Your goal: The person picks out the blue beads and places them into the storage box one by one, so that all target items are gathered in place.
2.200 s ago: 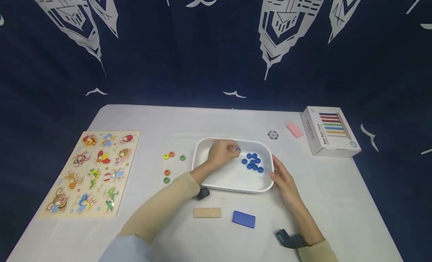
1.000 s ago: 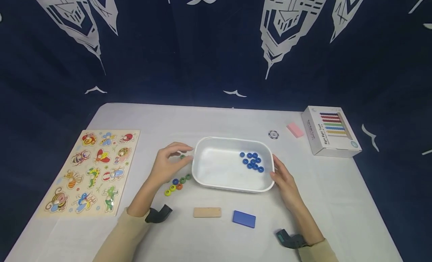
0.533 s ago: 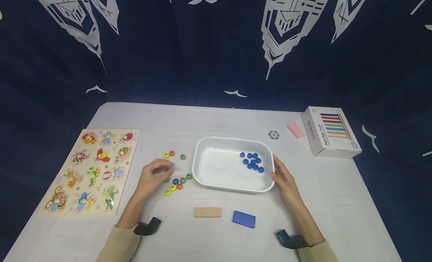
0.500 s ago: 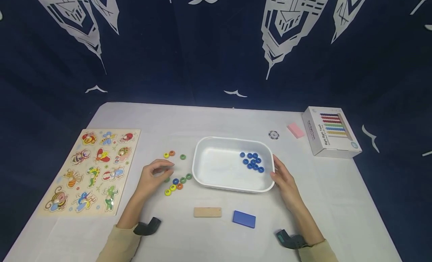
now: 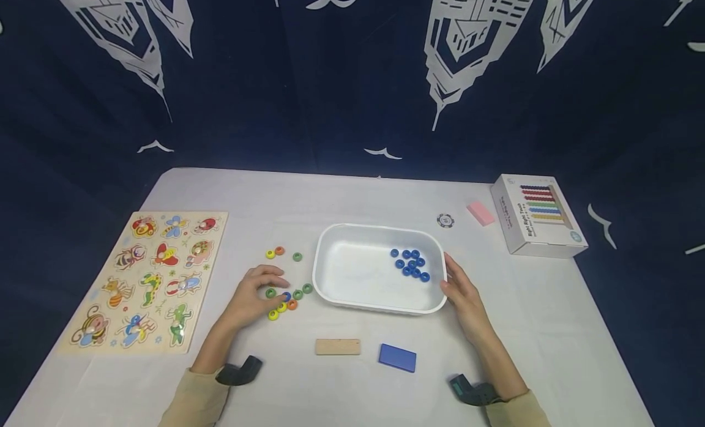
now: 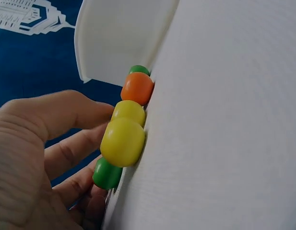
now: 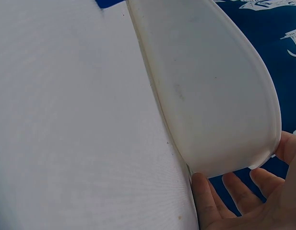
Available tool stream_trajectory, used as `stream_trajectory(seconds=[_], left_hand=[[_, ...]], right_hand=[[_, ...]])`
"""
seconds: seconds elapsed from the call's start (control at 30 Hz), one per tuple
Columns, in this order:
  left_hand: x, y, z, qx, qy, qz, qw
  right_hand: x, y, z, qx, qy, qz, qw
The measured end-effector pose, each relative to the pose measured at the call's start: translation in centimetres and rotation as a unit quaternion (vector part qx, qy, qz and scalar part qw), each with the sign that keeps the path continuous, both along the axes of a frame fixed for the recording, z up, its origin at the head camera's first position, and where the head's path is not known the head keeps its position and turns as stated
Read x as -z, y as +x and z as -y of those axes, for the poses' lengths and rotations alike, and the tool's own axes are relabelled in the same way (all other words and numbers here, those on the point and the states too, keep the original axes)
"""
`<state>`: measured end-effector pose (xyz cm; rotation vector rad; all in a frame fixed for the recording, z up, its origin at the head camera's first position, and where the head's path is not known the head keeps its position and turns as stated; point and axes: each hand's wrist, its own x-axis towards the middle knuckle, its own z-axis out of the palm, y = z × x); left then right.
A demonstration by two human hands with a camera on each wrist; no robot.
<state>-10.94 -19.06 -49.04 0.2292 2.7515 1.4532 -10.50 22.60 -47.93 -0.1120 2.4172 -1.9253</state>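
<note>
My left hand hovers over a cluster of loose beads left of the white tray, thumb and forefinger parted around a blue bead. That bead is hidden in the left wrist view, where the thumb tip sits beside a yellow bead. Green beads and an orange bead lie close by. My right hand rests against the right end of the white tray, fingers extended along its outer wall. Several blue beads sit inside, toward the tray's right side.
Another yellow bead lies behind the left hand. In front of the tray are a wooden block and a blue block. An insect puzzle board lies left; a poker chip, pink block and white box are back right.
The left hand has let a blue bead go in the tray, come back left out of it, and lowered to the loose beads. The right hand has stayed at the tray's end.
</note>
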Motion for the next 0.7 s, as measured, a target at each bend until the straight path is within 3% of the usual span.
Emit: stream_trajectory(seconds=[0.23, 0.47, 0.7], left_hand=[[0.01, 0.02, -0.3, -0.004, -0.048, -0.025, 0.9986], [-0.11, 0.11, -0.29, -0.02, -0.031, -0.014, 0.9992], [-0.16, 0.05, -0.19, 0.004, -0.03, -0.023, 0.9993]], right_hand=[[0.03, -0.04, 0.03, -0.003, 0.002, -0.005, 1.0], [0.11, -0.1, 0.04, 0.002, 0.005, -0.003, 1.0], [-0.05, -0.01, 0.08, 0.005, 0.012, -0.003, 1.0]])
